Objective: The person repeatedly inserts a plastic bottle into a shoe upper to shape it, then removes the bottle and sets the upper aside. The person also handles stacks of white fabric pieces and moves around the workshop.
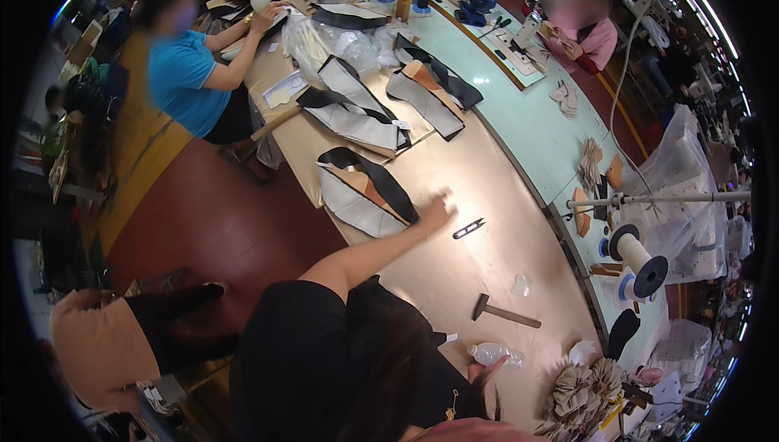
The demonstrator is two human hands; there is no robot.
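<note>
Where the long tan worktable [487, 280] runs slantwise through the head view, from the far upper left down to the lower right, it bears several piles of cut material; the nearest is a stack of black, grey and tan pieces [361, 190] lying flat at the table's left edge; its long axis runs from the upper left to the lower right of the picture, roughly along the table, and the black strip on top follows that line, with its lower-right end pointing at the reaching hand; two similar stacks [357, 109] lie farther up the table, well apart from it; a bare forearm comes from the black-clad shoulder at the lower middle and ends in the left hand [438, 212], which is blurred but looks spread, palm down, touching the stack's lower-right end; a hammer [503, 311] lies near the table's middle, handle toward the right; a clear plastic bottle [497, 354] lies on its side lower down, and just beside it only a sliver of the right hand [487, 371] shows, so whether it is spread or curled I cannot tell; black thread snips [468, 229] lie just right of the left hand, apart from it.
</note>
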